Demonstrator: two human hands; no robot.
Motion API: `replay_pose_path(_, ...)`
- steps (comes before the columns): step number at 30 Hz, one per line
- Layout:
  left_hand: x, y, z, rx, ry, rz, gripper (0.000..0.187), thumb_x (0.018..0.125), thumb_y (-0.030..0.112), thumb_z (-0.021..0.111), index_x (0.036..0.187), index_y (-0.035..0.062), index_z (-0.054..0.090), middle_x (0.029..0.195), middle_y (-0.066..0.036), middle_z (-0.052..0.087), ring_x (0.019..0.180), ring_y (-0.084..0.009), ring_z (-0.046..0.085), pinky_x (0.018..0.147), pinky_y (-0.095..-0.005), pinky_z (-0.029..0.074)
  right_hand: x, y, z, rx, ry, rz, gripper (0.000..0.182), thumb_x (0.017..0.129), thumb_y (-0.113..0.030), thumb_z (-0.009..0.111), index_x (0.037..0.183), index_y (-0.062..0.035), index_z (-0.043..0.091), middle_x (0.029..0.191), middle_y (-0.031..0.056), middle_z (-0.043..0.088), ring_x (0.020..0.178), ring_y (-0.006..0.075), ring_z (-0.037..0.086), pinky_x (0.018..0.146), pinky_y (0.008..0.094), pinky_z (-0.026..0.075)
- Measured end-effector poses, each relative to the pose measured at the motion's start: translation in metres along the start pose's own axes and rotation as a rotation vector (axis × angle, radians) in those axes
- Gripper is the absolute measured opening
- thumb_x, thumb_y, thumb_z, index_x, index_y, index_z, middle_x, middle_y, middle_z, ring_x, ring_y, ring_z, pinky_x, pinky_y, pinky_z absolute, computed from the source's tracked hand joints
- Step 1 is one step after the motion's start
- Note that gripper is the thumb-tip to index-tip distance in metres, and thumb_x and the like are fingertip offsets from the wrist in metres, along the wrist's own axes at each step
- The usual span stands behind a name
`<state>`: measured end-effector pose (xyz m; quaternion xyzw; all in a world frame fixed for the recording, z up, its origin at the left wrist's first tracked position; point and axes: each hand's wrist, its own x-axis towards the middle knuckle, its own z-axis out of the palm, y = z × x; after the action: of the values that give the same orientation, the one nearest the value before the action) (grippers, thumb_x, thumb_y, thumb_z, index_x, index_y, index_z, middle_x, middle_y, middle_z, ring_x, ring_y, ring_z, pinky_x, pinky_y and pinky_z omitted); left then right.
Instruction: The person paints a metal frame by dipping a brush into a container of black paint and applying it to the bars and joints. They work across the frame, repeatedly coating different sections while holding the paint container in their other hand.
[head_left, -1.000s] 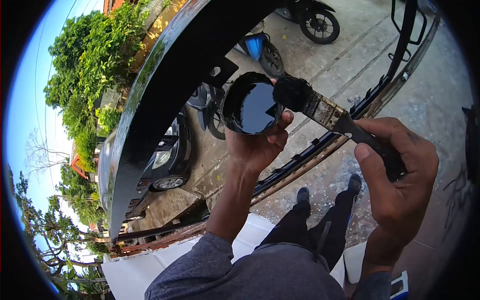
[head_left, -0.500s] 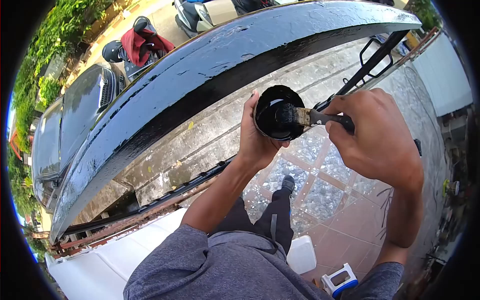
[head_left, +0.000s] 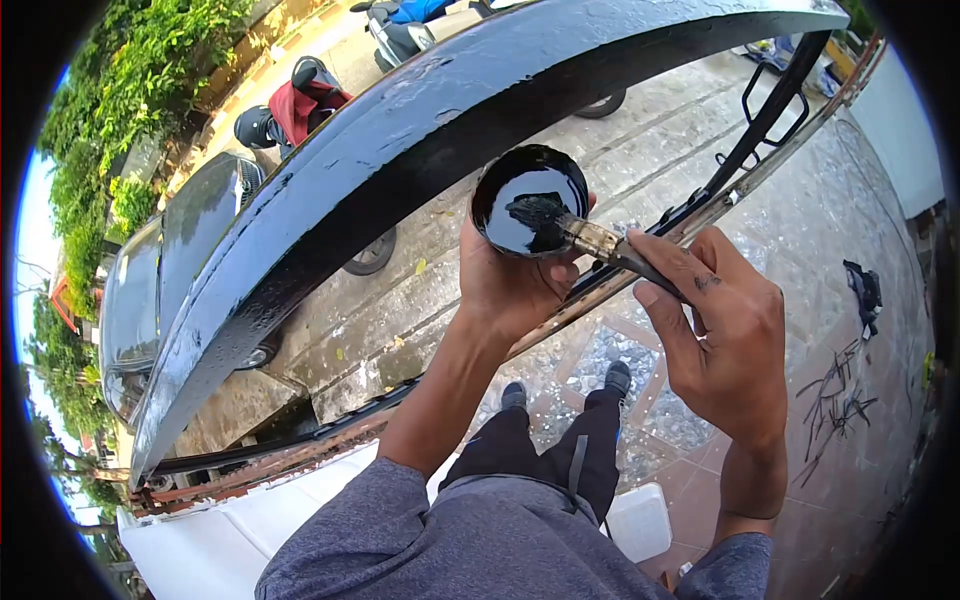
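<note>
A round can of glossy black paint [head_left: 500, 215] rests in my left hand [head_left: 515, 285], whose fingers wrap round its underside and side. My right hand [head_left: 725, 320] pinches the dark handle of a paintbrush [head_left: 595, 238]. The brush's black bristles lie over the paint inside the can, and dried paint marks its ferrule. Just beyond the can, a wide curved black beam [head_left: 400, 140] arches across the view, its surface shiny and uneven.
Below the beam runs a metal rail [head_left: 540, 325]. A dark car [head_left: 185, 250] and a motorbike with a red cloth [head_left: 292, 108] stand beyond it. A white lid-like object [head_left: 640, 522] lies by my feet, and dry twigs [head_left: 832, 400] lie on the tiles at right.
The can has tilted and moved slightly left and up in view. My right hand has shifted lower with the brush, showing more of the paint. The view has shifted too.
</note>
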<state>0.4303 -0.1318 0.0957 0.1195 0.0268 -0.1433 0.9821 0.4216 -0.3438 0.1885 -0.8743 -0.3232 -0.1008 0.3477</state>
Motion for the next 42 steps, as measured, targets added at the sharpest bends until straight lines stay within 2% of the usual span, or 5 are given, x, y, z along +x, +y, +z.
replay_pose_path(4,0.003,0.017,0.005,0.016,-0.074,0.017,0.055,0.095,0.040,0.052,0.138,0.0063,0.046,0.134,-0.012,0.055,0.102,-0.0161,0.063,0.060,-0.0262,0.051,-0.001,0.006,0.017,0.142,0.171,-0.015,0.032,0.080,-0.001,0.070,0.112,-0.0003,0.070,0.075,0.0108,0.060,0.060,0.0170,0.050,0.050,0.0287,0.038)
replay_pose_path(6,0.009,0.025,0.011,0.031,-0.057,-0.001,0.058,0.094,0.049,0.051,0.133,0.0065,0.052,0.128,-0.014,0.060,0.069,-0.0194,0.061,0.058,-0.0273,0.051,0.001,0.011,0.024,0.190,0.258,-0.031,0.032,0.079,0.000,0.070,0.111,0.0006,0.071,0.077,0.0103,0.061,0.062,0.0153,0.051,0.051,0.0268,0.039)
replay_pose_path(19,0.033,0.050,0.023,-0.005,-0.134,-0.153,0.047,0.090,0.038,0.056,0.119,-0.0002,0.059,0.122,-0.015,0.058,0.110,-0.0264,0.054,0.064,-0.0277,0.050,0.030,0.043,0.073,0.418,0.667,-0.260,0.028,0.083,0.005,0.068,0.110,0.0035,0.070,0.087,0.0086,0.064,0.075,0.0118,0.057,0.060,0.0201,0.045)
replay_pose_path(26,0.029,0.047,0.021,0.092,-0.104,-0.063,0.051,0.093,0.041,0.053,0.123,0.0008,0.058,0.127,-0.016,0.060,0.104,-0.0216,0.061,0.062,-0.0274,0.050,0.021,0.021,0.093,0.515,0.531,-0.039,0.035,0.081,0.003,0.071,0.116,0.0022,0.069,0.082,0.0049,0.058,0.058,0.0028,0.044,0.042,0.0194,0.029)
replay_pose_path(42,0.020,0.056,-0.016,0.177,-0.071,-0.037,0.052,0.094,0.040,0.053,0.130,0.0032,0.054,0.124,-0.013,0.062,0.099,-0.0220,0.060,0.061,-0.0260,0.050,0.019,0.013,0.087,0.416,0.579,-0.016,0.034,0.081,0.000,0.071,0.115,0.0018,0.069,0.075,0.0068,0.056,0.060,0.0107,0.049,0.046,0.0283,0.037)
